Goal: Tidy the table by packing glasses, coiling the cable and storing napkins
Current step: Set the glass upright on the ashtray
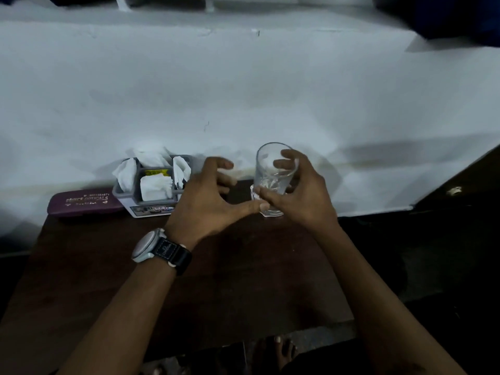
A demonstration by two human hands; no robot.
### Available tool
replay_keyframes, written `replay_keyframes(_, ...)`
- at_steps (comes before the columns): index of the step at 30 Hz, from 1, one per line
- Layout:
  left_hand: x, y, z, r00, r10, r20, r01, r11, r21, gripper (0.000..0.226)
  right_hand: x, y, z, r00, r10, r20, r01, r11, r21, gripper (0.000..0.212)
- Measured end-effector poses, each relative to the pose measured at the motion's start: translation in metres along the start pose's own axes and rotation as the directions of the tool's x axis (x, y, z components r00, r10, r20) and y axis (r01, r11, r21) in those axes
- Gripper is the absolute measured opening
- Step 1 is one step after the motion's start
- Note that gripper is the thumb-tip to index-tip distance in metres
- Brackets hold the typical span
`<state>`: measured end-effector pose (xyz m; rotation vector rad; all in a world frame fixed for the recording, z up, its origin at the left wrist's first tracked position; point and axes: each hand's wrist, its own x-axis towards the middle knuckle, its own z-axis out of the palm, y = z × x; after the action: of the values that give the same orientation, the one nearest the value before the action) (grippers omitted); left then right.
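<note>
Glass (273, 177) stands on our worktop (108, 266), gripped by our right hand (300, 193); our left hand (205, 201), at nine o'clock, spreads open.

A clear drinking glass (273, 180) stands upright at the far edge of the table; white napkins (155, 182) fill the grey holder to its left.
</note>
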<state>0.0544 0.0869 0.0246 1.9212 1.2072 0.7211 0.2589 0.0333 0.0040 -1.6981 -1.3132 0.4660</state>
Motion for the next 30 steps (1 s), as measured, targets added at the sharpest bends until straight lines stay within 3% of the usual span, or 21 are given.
replay_keyframes(6,-0.007,-0.023,0.005,0.970,-0.072,0.233,0.009,0.966,0.260,0.066,0.008,0.007,0.002,0.993,0.085,-0.086,-0.093,0.991,-0.093,0.087)
replay_keyframes(13,-0.014,-0.025,0.009,0.917,-0.131,0.378,-0.079,0.868,0.491,0.085,0.005,0.015,0.013,0.992,0.108,-0.058,-0.115,0.986,-0.121,0.090)
replay_keyframes(17,-0.013,-0.025,0.010,0.902,-0.146,0.405,-0.101,0.843,0.528,0.094,0.006,0.017,0.015,0.990,0.131,-0.051,-0.136,0.984,-0.112,0.095)
replay_keyframes(22,-0.014,-0.024,0.013,0.907,-0.114,0.405,-0.147,0.816,0.560,0.090,0.004,0.019,0.016,0.991,0.129,-0.040,-0.133,0.985,-0.108,0.096)
replay_keyframes(25,-0.015,-0.025,0.014,0.911,-0.097,0.400,-0.164,0.806,0.569,0.088,0.002,0.019,0.014,0.989,0.144,-0.015,-0.145,0.986,-0.084,0.107)
replay_keyframes(30,-0.015,-0.025,0.012,0.915,-0.097,0.391,-0.158,0.808,0.568,0.087,-0.006,0.019,0.015,0.973,0.226,0.038,-0.223,0.972,-0.068,0.147)
